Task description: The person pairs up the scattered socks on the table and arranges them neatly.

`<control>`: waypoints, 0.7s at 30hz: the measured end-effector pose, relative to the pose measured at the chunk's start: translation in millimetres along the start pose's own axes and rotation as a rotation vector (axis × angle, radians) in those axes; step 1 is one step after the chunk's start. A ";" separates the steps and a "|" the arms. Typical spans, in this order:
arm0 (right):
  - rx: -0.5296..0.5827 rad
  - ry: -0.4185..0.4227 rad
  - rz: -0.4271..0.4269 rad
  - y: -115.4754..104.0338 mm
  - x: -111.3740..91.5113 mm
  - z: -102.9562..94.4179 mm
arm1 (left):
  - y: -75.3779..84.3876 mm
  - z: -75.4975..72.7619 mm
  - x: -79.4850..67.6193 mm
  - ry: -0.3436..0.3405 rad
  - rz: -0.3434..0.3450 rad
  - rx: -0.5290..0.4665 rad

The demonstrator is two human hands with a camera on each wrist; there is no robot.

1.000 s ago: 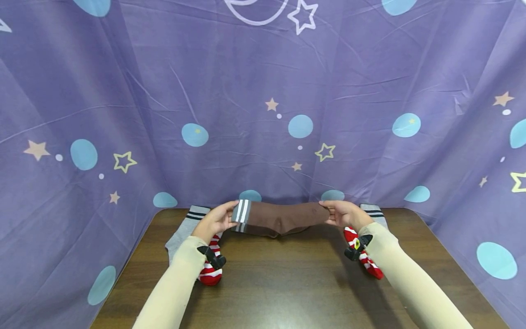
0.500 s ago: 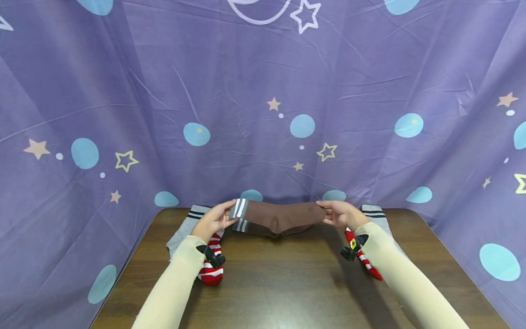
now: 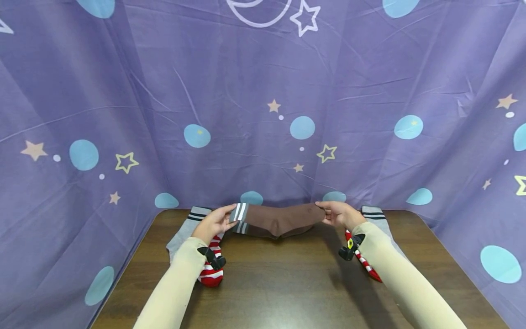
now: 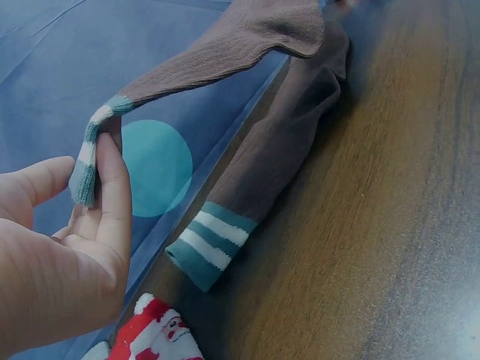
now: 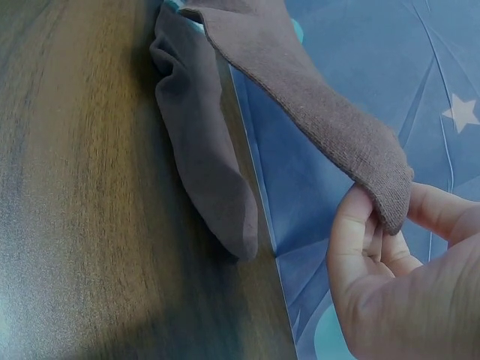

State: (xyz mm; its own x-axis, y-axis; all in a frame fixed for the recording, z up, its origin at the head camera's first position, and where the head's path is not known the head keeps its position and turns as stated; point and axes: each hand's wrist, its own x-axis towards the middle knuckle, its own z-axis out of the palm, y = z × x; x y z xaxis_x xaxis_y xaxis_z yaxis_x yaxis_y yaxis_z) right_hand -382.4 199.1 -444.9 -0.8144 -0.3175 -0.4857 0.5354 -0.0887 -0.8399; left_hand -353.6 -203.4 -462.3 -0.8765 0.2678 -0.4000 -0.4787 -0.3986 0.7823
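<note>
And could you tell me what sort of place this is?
Perhaps a small indoor recording corner: a purple star-printed cloth hangs behind a wood-grained table, and black wrist-worn devices are in view.

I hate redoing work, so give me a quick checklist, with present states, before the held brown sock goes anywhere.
1. Left hand pinching the cuff of the held sock: ok.
2. Right hand pinching its toe: ok.
3. Lower brown sock lying on the table: ok.
4. Striped cuffs of both brown socks toward the left hand's side: ok.
5. Held sock laid down: not ok; both its ends are raised.
6. Its heel apart from the lower brown sock: cannot tell; they overlap in view.
</note>
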 end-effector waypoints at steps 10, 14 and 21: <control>-0.009 0.035 -0.003 2.1 3.6 -0.5 | -3.9 -2.8 4.3 0.008 -0.006 0.029; -0.022 0.035 -0.006 2.1 5.0 -2.1 | -4.7 -1.8 5.3 0.039 -0.014 0.050; -0.027 0.033 -0.001 1.4 5.5 -3.2 | -5.8 -3.3 10.4 0.046 -0.025 0.072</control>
State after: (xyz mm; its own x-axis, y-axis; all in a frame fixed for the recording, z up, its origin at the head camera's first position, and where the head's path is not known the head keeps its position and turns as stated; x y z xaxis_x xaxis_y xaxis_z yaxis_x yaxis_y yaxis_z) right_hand -386.8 200.3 -449.5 -0.8222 -0.2859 -0.4922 0.5288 -0.0635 -0.8464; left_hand -360.1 -201.2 -472.5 -0.8665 0.2353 -0.4402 -0.4971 -0.3281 0.8032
